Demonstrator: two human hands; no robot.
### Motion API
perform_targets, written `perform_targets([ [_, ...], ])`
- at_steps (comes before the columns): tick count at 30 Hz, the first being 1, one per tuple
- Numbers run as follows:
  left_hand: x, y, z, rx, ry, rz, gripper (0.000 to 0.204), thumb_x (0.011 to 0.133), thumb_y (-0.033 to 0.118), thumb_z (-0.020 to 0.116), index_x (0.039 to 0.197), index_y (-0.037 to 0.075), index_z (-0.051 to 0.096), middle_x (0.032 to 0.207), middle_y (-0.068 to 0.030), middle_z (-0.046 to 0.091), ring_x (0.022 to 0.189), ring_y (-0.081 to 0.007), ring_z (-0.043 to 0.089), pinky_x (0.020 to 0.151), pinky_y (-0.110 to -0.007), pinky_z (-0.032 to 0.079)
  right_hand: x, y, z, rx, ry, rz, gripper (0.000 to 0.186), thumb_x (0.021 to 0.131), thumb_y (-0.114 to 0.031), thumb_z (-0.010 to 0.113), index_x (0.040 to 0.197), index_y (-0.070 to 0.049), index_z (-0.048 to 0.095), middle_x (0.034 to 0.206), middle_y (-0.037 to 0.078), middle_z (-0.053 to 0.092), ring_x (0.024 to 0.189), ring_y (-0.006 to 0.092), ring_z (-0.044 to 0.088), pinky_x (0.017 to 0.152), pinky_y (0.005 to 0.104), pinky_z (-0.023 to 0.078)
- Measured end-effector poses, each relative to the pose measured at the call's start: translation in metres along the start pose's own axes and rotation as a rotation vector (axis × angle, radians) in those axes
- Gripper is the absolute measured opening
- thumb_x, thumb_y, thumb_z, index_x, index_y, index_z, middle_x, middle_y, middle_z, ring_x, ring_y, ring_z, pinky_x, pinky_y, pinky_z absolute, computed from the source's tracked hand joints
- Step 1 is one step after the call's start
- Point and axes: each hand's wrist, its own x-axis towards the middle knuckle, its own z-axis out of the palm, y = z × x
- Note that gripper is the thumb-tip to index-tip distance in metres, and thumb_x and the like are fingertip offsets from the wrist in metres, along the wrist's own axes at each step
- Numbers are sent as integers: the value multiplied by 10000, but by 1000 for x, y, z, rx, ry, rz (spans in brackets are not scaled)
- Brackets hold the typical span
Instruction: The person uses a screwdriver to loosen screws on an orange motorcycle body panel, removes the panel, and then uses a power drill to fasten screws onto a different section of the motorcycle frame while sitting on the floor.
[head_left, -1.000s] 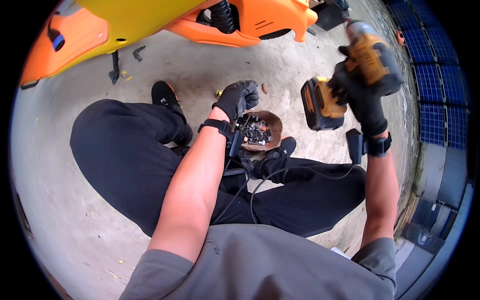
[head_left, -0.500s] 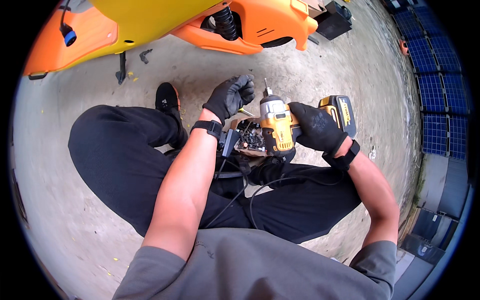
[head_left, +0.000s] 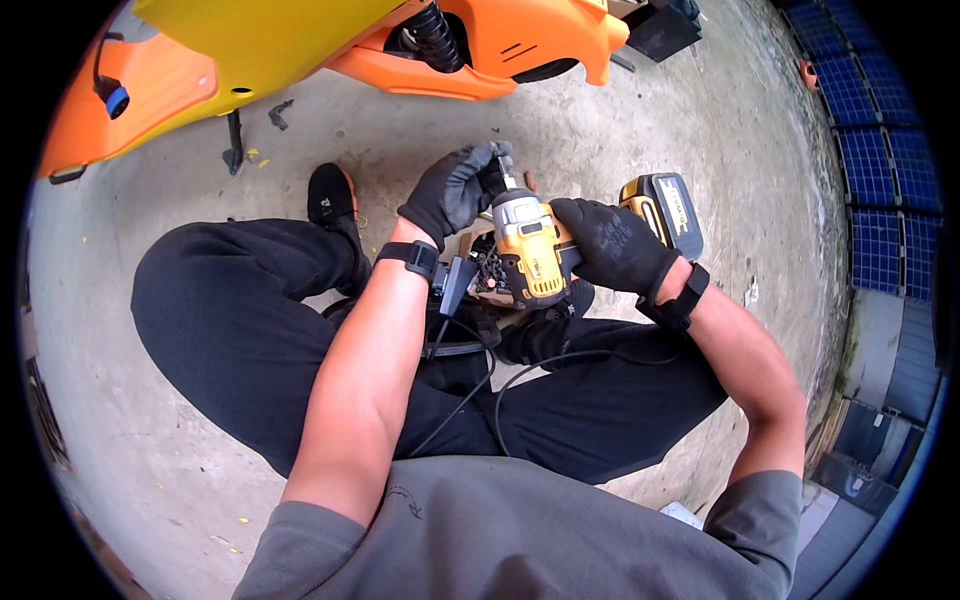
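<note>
A yellow and black cordless impact driver [head_left: 530,255] is in my right hand [head_left: 615,245], which is wrapped round its grip. Its nose points away from me, and its black battery [head_left: 672,212] sticks out to the right. My left hand [head_left: 458,192], gloved in black like the other, is closed round the thin metal bit [head_left: 506,176] at the driver's nose; the fingers cover part of the bit. Under the driver, partly hidden, stands a cardboard box of small dark parts [head_left: 487,265] between my legs.
An orange and yellow vehicle body [head_left: 290,50] with a black spring stands ahead. A black bracket-like piece [head_left: 280,114] lies on the concrete floor [head_left: 740,150]. A dark box [head_left: 662,32] sits far right, and blue grid panels [head_left: 868,160] line the right side. A cable [head_left: 590,355] crosses my lap.
The driver has moved slightly left, bringing its bit to my left hand. My left fingers, apart from the bit before, now close on it.
</note>
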Motion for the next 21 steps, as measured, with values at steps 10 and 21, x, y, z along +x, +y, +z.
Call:
perform_targets([
  [10,7,-5,-4,-127,-1,-43,227,897,139,573,1068,-11,576,931,-88,615,866,-189,590,815,-311,497,5,5,8,17,-54,50,560,657,-113,727,1144,-42,459,941,161,607,884,335,612,740,387,504],
  [21,11,-9,-10,-190,38,-17,231,894,165,570,1039,-15,580,917,-96,615,872,-193,595,820,-336,503,12,8,10,-4,-77,45,674,564,-152,811,1111,-40,435,912,176,606,872,355,612,735,405,496],
])
